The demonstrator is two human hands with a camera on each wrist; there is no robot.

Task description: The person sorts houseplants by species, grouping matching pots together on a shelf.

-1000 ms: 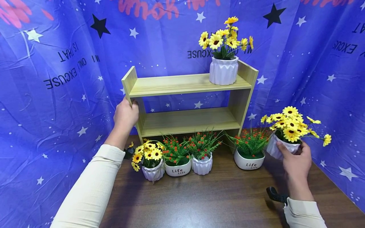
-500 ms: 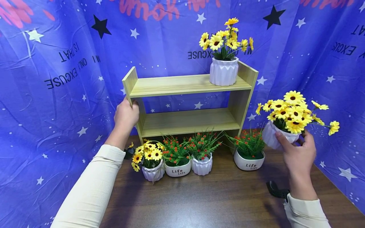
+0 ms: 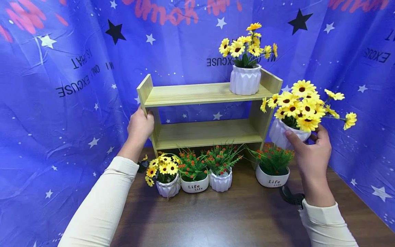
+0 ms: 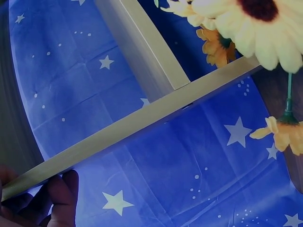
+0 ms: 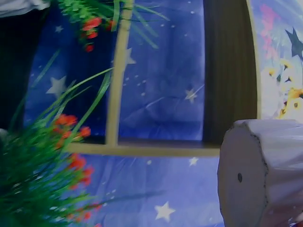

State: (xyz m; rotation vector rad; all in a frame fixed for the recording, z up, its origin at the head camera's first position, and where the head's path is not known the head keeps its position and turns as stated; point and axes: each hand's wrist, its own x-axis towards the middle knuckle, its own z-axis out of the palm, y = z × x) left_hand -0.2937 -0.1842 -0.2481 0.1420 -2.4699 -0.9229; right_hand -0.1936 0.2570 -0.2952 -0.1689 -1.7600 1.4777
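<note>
My left hand (image 3: pixel 140 125) grips the left side panel of the wooden shelf (image 3: pixel 210 135), just below its top board; in the left wrist view, fingers (image 4: pixel 64 194) curl round the panel edge. My right hand (image 3: pixel 313 157) holds a white fluted flowerpot (image 3: pixel 282 134) with yellow daisies (image 3: pixel 303 106), thumb on its near side. This pot is raised in front of the shelf's right side panel, above a red-flowered plant. The right wrist view shows the pot's underside (image 5: pixel 241 175) with a small hole. Another potted yellow daisy plant (image 3: pixel 245 80) stands at the right end of the top board.
Before the shelf, on the brown table (image 3: pixel 210 219), stand a small yellow daisy pot (image 3: pixel 168 188), an oval white "Life" pot (image 3: pixel 195 185) and a fluted pot (image 3: pixel 221 180) with red flowers. Another "Life" pot (image 3: pixel 272 176) stands at the right. A blue starry curtain (image 3: pixel 77 120) hangs behind.
My right hand has lifted the daisy pot and carried it left, towards the shelf's right side. My left hand keeps its grip on the panel. The head view has shifted slightly.
</note>
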